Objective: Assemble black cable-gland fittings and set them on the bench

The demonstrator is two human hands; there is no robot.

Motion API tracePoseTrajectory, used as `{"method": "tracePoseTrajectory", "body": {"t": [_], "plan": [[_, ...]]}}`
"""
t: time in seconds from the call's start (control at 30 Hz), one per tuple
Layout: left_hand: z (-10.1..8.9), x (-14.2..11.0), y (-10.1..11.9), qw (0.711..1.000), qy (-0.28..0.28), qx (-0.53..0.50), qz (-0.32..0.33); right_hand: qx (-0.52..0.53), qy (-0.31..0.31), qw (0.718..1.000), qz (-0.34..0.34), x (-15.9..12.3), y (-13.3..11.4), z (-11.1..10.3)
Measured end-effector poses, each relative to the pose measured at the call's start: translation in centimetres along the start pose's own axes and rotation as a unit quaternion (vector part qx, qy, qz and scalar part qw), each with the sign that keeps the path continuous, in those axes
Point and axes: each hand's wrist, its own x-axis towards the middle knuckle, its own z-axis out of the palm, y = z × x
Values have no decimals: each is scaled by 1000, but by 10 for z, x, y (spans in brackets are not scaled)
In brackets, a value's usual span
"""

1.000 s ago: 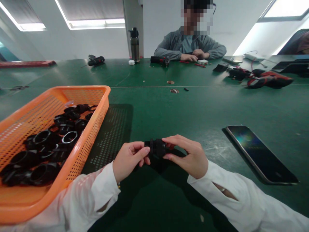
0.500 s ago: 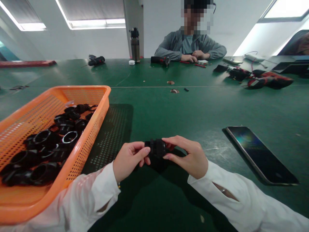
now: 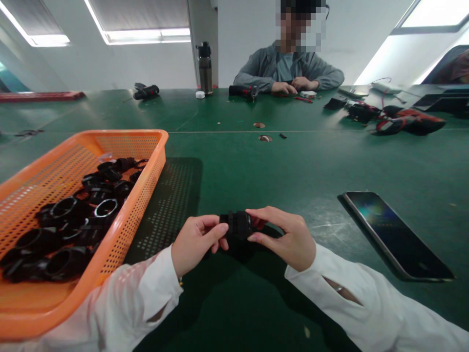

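1. So it's one big, smooth green table, with a thin pale seam running across and two round holes near the middle.
2. Large orange perforated plastic basket sits on the left, throwing a dotted shadow.
3. Flat dark-screened rectangular phone lies face up on the right.
4. Tiny black scrap, just this side of the seam.
5. Far side: tall dark bottle with a black lid, small white round thing just beside it.
6. Far right, a blurry red-and-black bulky thing.
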Motion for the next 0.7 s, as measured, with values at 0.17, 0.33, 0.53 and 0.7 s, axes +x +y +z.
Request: {"method": "tracePoseTrajectory", "body": {"t": [0.17, 0.33, 0.53, 0.7], "plan": [[1, 1, 1, 1000, 0, 0, 2, -8, 0, 1000, -5, 0, 0, 0], [1, 1, 0, 1000, 0, 6, 1, -11, 1, 1000, -8, 0, 1, 1], [1, 1, 0, 1000, 1, 5, 5, -8, 2, 1000, -10, -1, 2, 1], [1, 1, 1, 1000, 2, 4, -2, 17, -10, 1000, -16, -1, 2, 0]]}}
